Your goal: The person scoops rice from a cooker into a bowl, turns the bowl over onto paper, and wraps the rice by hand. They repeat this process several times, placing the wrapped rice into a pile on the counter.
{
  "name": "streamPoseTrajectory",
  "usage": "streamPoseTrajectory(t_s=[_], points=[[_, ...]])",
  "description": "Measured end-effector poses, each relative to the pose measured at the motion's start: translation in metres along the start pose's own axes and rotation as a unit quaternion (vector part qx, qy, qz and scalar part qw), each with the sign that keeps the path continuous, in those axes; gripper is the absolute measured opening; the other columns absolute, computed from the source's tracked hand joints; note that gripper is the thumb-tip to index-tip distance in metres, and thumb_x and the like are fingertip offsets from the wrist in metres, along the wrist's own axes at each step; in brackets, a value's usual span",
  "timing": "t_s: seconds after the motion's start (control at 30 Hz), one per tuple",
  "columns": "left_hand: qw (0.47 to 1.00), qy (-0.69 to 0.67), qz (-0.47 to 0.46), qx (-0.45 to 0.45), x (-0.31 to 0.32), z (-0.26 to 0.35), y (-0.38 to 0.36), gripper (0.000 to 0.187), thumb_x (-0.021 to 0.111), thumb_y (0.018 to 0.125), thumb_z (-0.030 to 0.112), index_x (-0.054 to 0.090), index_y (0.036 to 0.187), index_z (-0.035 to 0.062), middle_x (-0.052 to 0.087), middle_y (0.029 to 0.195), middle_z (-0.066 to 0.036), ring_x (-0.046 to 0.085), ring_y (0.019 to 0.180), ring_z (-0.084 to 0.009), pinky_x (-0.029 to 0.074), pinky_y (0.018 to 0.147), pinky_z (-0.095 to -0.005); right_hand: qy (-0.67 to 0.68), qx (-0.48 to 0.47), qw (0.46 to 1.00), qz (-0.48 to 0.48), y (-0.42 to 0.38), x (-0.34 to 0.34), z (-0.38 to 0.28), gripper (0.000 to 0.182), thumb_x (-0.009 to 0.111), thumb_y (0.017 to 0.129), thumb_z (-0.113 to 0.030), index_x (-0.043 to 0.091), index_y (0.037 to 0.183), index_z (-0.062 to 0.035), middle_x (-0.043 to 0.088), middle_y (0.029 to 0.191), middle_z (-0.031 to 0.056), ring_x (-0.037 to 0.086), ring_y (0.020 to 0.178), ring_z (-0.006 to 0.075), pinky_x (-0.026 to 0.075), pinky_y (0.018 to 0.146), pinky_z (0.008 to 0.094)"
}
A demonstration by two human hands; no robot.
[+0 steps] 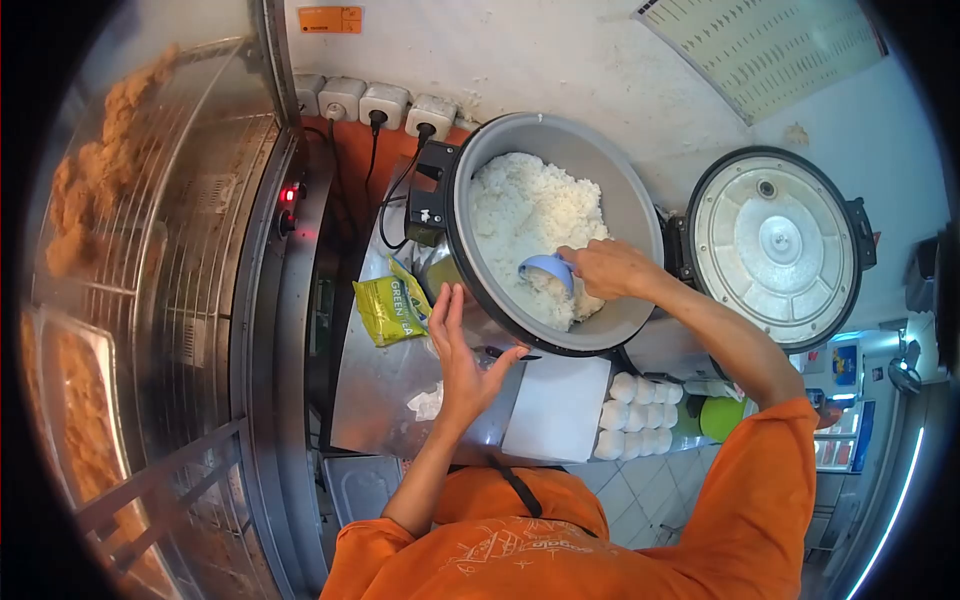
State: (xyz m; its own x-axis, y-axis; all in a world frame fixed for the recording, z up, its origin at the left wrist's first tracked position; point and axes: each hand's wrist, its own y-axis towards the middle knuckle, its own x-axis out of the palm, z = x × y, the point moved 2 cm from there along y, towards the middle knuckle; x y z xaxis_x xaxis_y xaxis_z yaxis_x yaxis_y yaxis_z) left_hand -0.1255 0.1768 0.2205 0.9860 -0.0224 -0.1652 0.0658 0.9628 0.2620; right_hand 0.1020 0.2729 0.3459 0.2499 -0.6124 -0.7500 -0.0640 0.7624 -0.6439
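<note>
My right hand [612,270] is closed on a small blue cup [548,265], which is tilted in the white rice [540,200] inside a large rice cooker [620,190]. Rice shows in the cup's mouth. Beside the cooker's near left side, my left hand [465,350] is raised with its fingers stretched and the thumb apart, holding nothing. A small dark, thin object [512,353] lies by its thumb, too little seen to name. To the right of that hand lies a stack of white paper [556,410], next to rows of white, rounded bundles [640,415].
The cooker's round lid [780,240] stands open on the right. A "Green Tea" packet [390,308] lies on the metal table [375,400]. Left stands a glass-fronted cabinet [180,250] with fried food. Plugs and cables [385,105] run along the wall. A green container [722,417] stands at right.
</note>
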Motion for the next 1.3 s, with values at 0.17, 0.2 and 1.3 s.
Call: streamPoseTrajectory(t_s=[0.17,0.2,1.3], points=[[1.000,0.015,0.003,-0.001,0.000,0.000,0.000,0.122,0.095,0.070,0.031,0.021,0.161,-0.0001,0.026,0.160,-0.025,0.031,0.148,-0.0395,0.029,0.122,-0.0478,0.067,-0.061,0.995,-0.029,-0.011,0.011,0.007,0.034,0.057,0.097,-0.013,0.060,0.129,-0.0039,0.072,0.100,0.0257,0.070,0.098,0.0446,0.055,0.084,0.0539],[1.000,0.015,0.002,0.001,-0.001,0.001,0.000,0.122,0.095,0.070,0.031,0.021,0.161,-0.0001,0.026,0.160,-0.025,0.031,0.148,-0.0395,0.029,0.122,-0.0478,0.099,-0.072,0.992,-0.040,-0.018,0.013,0.009,0.034,0.057,0.096,-0.012,0.060,0.129,-0.0036,0.072,0.098,0.0270,0.070,0.096,0.0454,0.055,0.083,0.0543],[1.000,0.022,0.009,-0.014,-0.003,0.000,0.000,0.127,0.098,0.065,0.032,0.022,0.163,0.0036,0.041,0.142,-0.016,0.042,0.133,-0.0317,0.033,0.112,-0.0440,0.277,-0.196,0.934,-0.112,0.009,-0.015,0.026,0.049,0.061,0.100,-0.030,0.060,0.147,-0.0183,0.060,0.075,0.0057,0.053,0.061,0.0157,0.047,0.062,0.0337]])
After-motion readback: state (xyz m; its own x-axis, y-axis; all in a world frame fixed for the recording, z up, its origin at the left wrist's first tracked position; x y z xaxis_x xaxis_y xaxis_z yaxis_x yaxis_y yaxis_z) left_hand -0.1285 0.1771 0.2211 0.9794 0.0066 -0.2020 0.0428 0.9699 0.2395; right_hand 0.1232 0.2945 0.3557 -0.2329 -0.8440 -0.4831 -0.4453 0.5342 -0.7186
